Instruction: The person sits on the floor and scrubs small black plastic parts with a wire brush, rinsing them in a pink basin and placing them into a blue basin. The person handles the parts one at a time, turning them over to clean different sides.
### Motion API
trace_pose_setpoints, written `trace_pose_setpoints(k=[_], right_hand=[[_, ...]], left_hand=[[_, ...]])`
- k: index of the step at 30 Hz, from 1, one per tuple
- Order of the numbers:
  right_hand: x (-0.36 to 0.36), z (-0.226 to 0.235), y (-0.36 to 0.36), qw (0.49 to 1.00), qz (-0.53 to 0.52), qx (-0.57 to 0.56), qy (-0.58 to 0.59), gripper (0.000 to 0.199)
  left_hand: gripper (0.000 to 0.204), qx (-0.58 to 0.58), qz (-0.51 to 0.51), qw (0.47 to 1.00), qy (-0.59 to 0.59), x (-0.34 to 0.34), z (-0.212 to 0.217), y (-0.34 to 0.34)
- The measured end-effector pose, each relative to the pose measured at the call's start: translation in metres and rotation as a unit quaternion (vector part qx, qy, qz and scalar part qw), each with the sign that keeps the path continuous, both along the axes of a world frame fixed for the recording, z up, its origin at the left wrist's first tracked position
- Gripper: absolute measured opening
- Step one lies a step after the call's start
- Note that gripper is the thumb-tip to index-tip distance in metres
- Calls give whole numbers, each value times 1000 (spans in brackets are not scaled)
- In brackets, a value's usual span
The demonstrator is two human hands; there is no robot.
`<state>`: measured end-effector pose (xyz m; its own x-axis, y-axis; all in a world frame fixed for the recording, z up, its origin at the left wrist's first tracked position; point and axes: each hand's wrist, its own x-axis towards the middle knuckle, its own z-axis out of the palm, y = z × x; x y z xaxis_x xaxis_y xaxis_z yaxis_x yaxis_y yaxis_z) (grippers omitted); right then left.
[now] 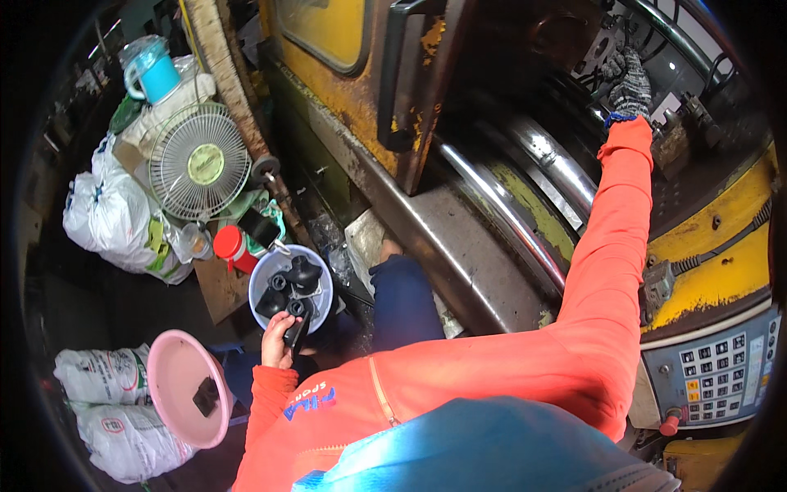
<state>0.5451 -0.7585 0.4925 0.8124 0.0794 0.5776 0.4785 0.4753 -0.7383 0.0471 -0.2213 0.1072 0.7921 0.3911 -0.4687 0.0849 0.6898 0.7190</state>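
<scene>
My left hand is bare and grips a black moulded plastic part just above a pale blue bucket that holds several similar black parts. My right arm in an orange sleeve stretches up and right into the open yellow moulding machine. My right hand, in a knitted work glove, reaches among the machine's dark inner parts beyond the shiny steel bars; its fingers are curled, and what they touch is hidden in shadow.
A pink basin with one black piece stands at lower left beside white sacks. A small desk fan, a red-capped bottle and a blue-lidded jug sit left. A keypad panel is at right.
</scene>
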Motion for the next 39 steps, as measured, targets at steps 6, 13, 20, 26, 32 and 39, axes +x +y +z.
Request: trace_pose_setpoints(k=[6,13,20,26,32,39], right_hand=[[-138,-7,123,985,117,-118,-45,25],[-233,-73,298,825,209,-515,-99,32],[-269,-281,456,629,141,-723,-250,51],[-284,-329,465,758,34,-641,-120,54],[-302,-243,383,727,-186,-614,-245,29],[-252,-139,328,833,-375,-342,-223,27]], left_hand=[[18,-11,6,1000,-24,-47,-15,21],[18,-215,77,966,-121,-112,-90,45],[28,-262,67,952,-144,-127,-115,32],[26,-250,88,959,-98,-133,-102,33],[24,-215,139,954,-154,-126,-127,35],[26,-88,115,976,-164,-107,-167,36]])
